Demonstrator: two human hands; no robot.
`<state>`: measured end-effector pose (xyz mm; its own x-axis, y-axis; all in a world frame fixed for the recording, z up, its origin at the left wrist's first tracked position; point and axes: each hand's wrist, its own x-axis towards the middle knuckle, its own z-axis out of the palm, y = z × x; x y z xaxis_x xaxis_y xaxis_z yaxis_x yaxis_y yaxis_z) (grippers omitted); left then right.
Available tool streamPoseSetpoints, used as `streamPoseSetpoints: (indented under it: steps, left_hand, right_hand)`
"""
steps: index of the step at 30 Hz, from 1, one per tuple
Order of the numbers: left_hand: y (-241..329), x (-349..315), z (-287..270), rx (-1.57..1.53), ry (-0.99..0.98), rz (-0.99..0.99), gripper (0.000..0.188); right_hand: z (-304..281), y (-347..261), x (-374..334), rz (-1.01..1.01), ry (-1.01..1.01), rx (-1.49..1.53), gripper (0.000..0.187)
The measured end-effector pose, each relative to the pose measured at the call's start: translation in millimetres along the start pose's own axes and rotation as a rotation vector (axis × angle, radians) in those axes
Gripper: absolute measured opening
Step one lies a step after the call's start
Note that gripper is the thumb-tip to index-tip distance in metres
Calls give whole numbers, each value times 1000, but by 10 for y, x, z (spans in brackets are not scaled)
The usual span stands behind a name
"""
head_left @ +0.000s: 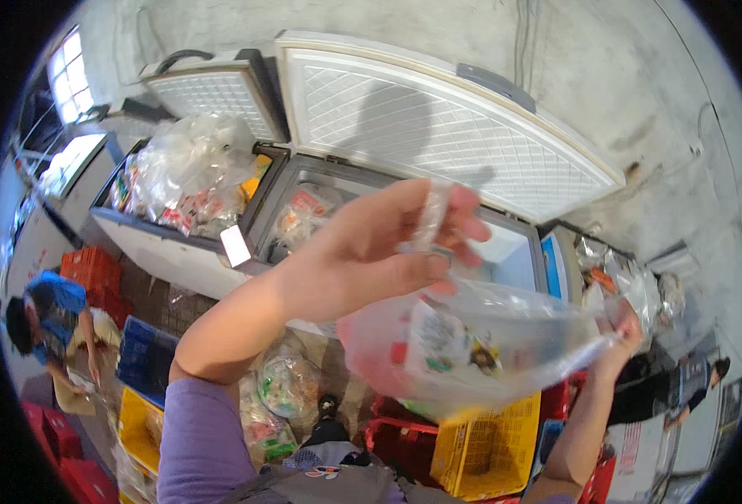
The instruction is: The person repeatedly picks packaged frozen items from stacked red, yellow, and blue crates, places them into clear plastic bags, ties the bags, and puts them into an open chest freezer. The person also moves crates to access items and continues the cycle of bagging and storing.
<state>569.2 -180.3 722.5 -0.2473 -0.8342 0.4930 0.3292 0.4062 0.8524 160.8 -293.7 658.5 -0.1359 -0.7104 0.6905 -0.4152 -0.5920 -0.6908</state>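
A clear plastic bag with several colourful packets inside hangs stretched in front of me, slightly blurred. My right hand is closed on its gathered right end. Higher up and left of it, my left hand has curled fingers with a clear plastic strip running across them. Whether that strip belongs to the bag cannot be made out. Behind my hands stands an open chest freezer, with a bagged bundle in its left part.
To the left, another open freezer is heaped with plastic bags. Filled bags lie on the floor by my feet, beside a yellow crate and a red crate. One person bends at left; another is at right.
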Motion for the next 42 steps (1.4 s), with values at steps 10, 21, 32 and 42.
streamPoseSetpoints:
  steps: [10,21,32,42]
  left_hand:
    - [-764,165,-462,948,-57,-307,54]
    - [-1440,452,-678,799,-45,-231,32]
    - [-1225,457,-768,455,279,-494,20]
    - [-164,475,-964,782,761,-624,22]
  right_hand:
    - [2200,-517,-189,-1000,-862,-481,6]
    - [2484,-293,-15,-1050,-900,-378,9]
    - [2965,441,-983,-24,-787,421,83]
    - [3514,1033,-828,549,-1100,804,29]
